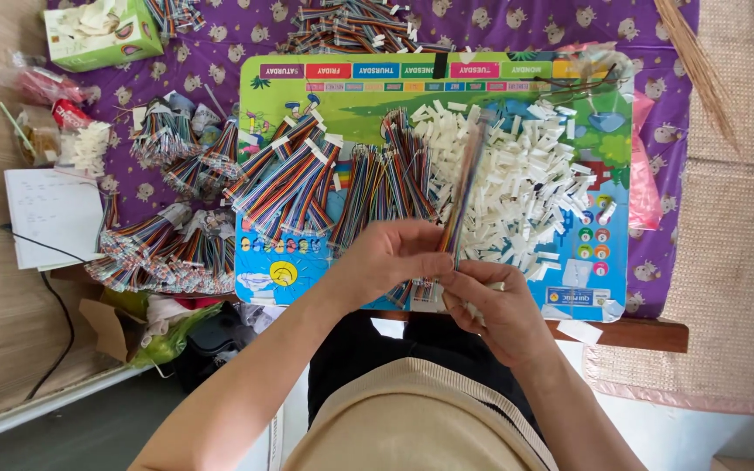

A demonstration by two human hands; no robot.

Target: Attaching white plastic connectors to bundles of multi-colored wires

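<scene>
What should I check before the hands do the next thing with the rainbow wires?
1. Both hands grip the wire strip: left hand and right hand pinch the rainbow ribbon cable at its lower end: ok.
2. Strip clear of the bundles: it stands up above them: ok.
3. White connector pile close by: ok.
4. Connector on the held end: hidden by fingers: cannot tell.
5. Colourful board fully on the table: its near edge overhangs: not ok.

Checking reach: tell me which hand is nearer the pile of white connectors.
Right. The right hand sits just below the pile of white connectors, at its near edge. The left hand is beside it, farther left, in front of the rainbow cable bundles.
</scene>
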